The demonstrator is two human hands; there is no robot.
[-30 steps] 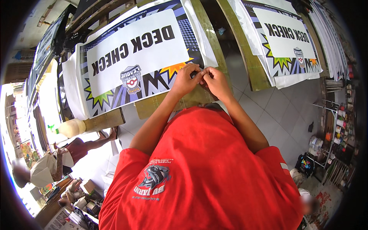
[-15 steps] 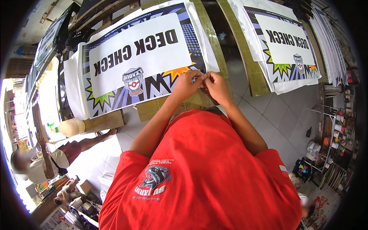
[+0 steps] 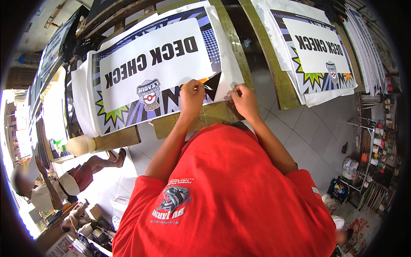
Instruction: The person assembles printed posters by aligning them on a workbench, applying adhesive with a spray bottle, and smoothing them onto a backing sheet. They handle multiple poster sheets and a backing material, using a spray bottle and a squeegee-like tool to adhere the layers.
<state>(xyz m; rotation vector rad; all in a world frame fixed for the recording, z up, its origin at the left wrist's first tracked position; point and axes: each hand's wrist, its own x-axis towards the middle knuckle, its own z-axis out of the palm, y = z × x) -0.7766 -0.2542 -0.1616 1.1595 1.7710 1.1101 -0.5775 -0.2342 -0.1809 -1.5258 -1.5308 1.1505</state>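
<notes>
A printed poster [image 3: 152, 47] with a white panel, bold black lettering and a blue, purple and orange border lies upside down to me on the bench. My left hand [image 3: 191, 97] pinches its near right corner, curled back so that a sliver of pale underside shows by the fingertips. Beneath that corner a white backing sheet [image 3: 229, 79] is exposed. At the backing's near right corner, my right hand [image 3: 245, 102] is closed with fingertips pressed together on its edge. Both hands are just over the near edge of the bench.
The wooden bench [image 3: 175, 121] has a greenish top. On a second bench [image 3: 289, 100] to the right lies a similar poster [image 3: 317, 53]. A large pale bottle [image 3: 80, 145] stands at the left. Another person [image 3: 55, 184] is at the lower left, and shelves [image 3: 372, 150] line the right.
My left hand has moved left, away from my right hand, drawing the poster's corner back and baring the white backing. My right hand has stayed near the corner. The person at left has shifted.
</notes>
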